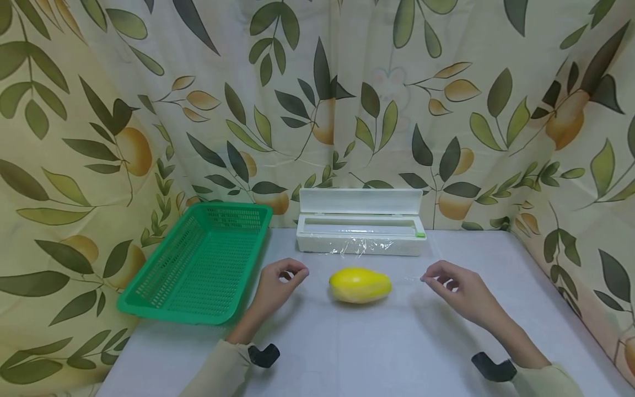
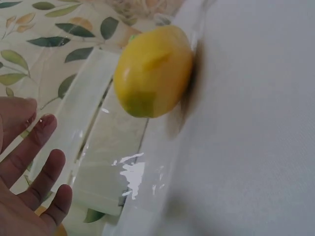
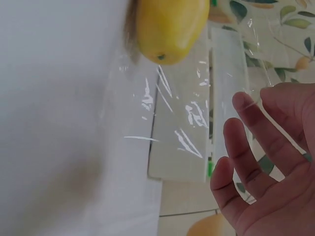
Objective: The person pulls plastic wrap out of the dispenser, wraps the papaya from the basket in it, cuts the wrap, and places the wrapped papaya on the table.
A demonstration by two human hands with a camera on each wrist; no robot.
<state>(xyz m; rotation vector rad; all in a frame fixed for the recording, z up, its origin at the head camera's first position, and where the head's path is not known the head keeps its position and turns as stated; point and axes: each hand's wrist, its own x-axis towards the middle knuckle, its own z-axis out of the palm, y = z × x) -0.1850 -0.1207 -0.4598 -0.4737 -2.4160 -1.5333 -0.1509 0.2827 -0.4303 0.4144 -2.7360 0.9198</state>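
Note:
A sheet of clear cling film (image 3: pixel 189 115) stretches between my two hands, showing mainly by its glints. My left hand (image 1: pixel 276 284) pinches one edge between thumb and index finger, left of a yellow oblong fruit (image 1: pixel 359 285). On the fruit's other side, my right hand (image 1: pixel 461 289) pinches the opposite edge, where a thin strip of film catches light by the fingertips. The other fingers of both hands are loosely spread in the wrist views. The fruit lies on its side on the white table, narrower toward the right, and shows through the film in the right wrist view.
Behind the fruit stands a white cling film dispenser (image 1: pixel 357 244), lid raised, with a roll inside and a green piece at its right end. A green perforated basket (image 1: pixel 198 314) sits at the left. Leaf-patterned curtains (image 1: pixel 367 110) surround the table (image 1: pixel 377 353).

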